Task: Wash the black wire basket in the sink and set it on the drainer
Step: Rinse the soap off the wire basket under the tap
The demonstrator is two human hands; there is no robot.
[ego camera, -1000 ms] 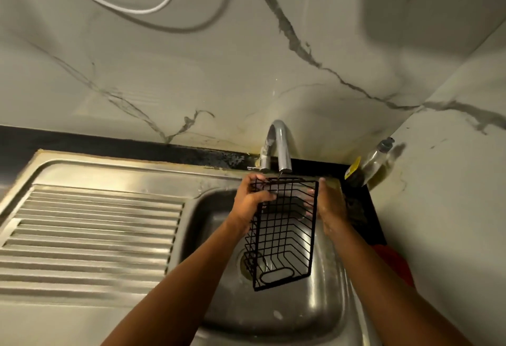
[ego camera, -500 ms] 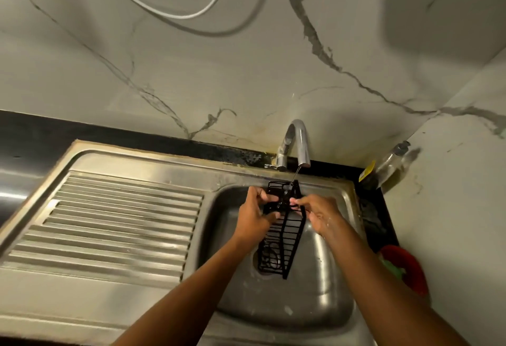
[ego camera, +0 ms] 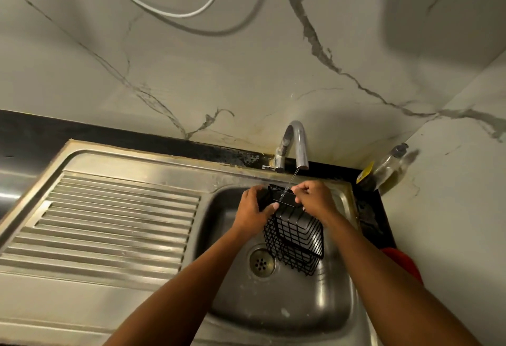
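The black wire basket (ego camera: 297, 239) hangs tilted over the steel sink bowl (ego camera: 301, 307), its far end up under the tap (ego camera: 297, 143). A thin stream of water falls from the spout onto that upper end. My left hand (ego camera: 253, 213) grips the basket's upper left edge. My right hand (ego camera: 315, 200) pinches the upper right edge, fingers curled over the wire. The ribbed drainer (ego camera: 109, 222) lies to the left of the bowl. The basket's lower end points down toward the drain (ego camera: 261, 262).
A clear soap bottle (ego camera: 388, 166) with a yellow label leans in the back right corner. A red object (ego camera: 405, 263) sits at the sink's right edge. Marble walls close in behind and to the right. A white cable (ego camera: 175, 13) hangs on the wall above.
The basket has turned from edge-on so its wire side faces me, and its lower end has swung right. Both hands keep their hold at the top, under the running water.
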